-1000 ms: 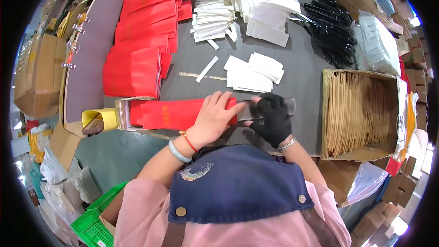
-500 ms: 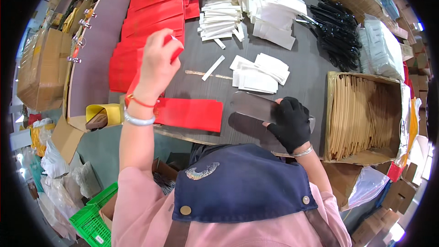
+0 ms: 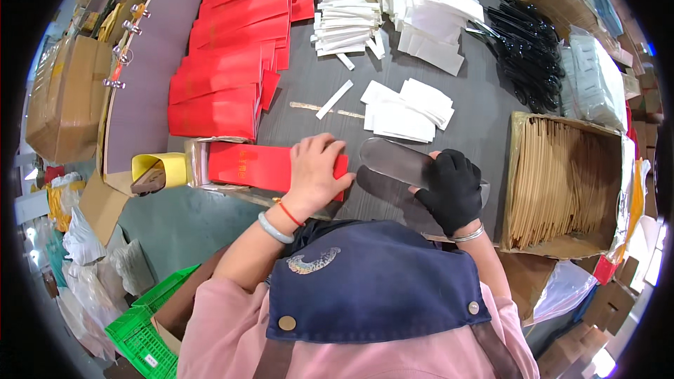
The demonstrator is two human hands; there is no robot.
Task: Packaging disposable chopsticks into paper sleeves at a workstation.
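A stack of red paper sleeves (image 3: 247, 165) lies flat at the front edge of the table, in front of me. Over the right end of the stack, my left hand (image 3: 317, 172) bends its fingers and thumb around the top sleeve. My right hand (image 3: 451, 186), in a black fingerless glove, holds a translucent grey strip (image 3: 393, 158) with a rounded end, which points left just above the table. Beyond the strip lies a small pile of white paper packets (image 3: 404, 123). Overlapping red sleeves (image 3: 217, 98) are spread along the table's left side.
Thin white sticks (image 3: 344, 24), more white packets (image 3: 432, 17) and black plastic utensils (image 3: 526, 56) lie at the back. A carton of wooden sticks (image 3: 562, 179) stands at right. A yellow holder (image 3: 160, 172) sits at the left front corner, below a raised side panel (image 3: 151, 77).
My left hand has come down and right from above the spread sleeves to the front stack. The red piece it held is out of its fingers. My right hand stays put with the strip.
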